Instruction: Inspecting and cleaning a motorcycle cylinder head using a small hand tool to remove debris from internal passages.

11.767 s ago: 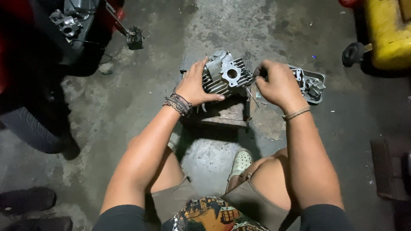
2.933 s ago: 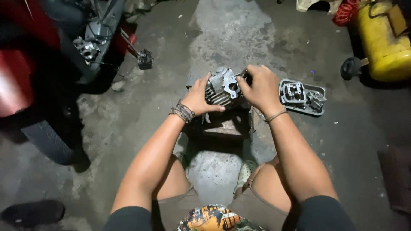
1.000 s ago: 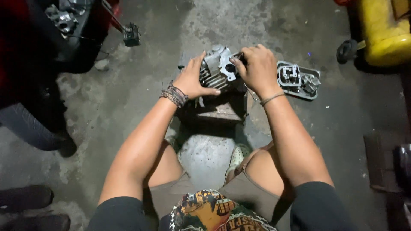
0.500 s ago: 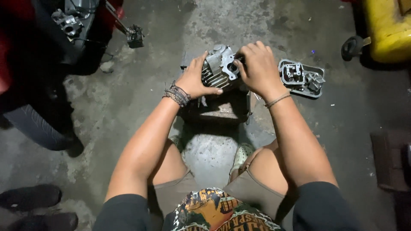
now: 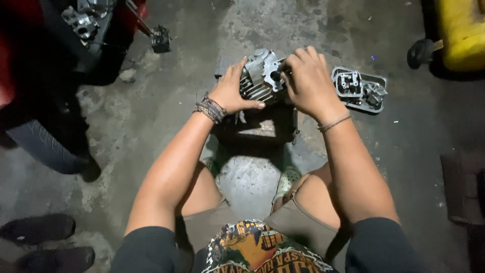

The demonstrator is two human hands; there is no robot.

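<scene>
On dim floor, left hand (image 5: 231, 92) steadying finned cylinder head (image 5: 260, 77), right hand (image 5: 309, 83) hiding its side

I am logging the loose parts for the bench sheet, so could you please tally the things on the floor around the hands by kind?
Finned metal engine cylinder head, held by left hand and right hand: 1
Dark block under it: 1
Metal tray of small engine parts: 1
Yellow container: 1
Dark shoes at lower left: 2
Total: 6
</scene>
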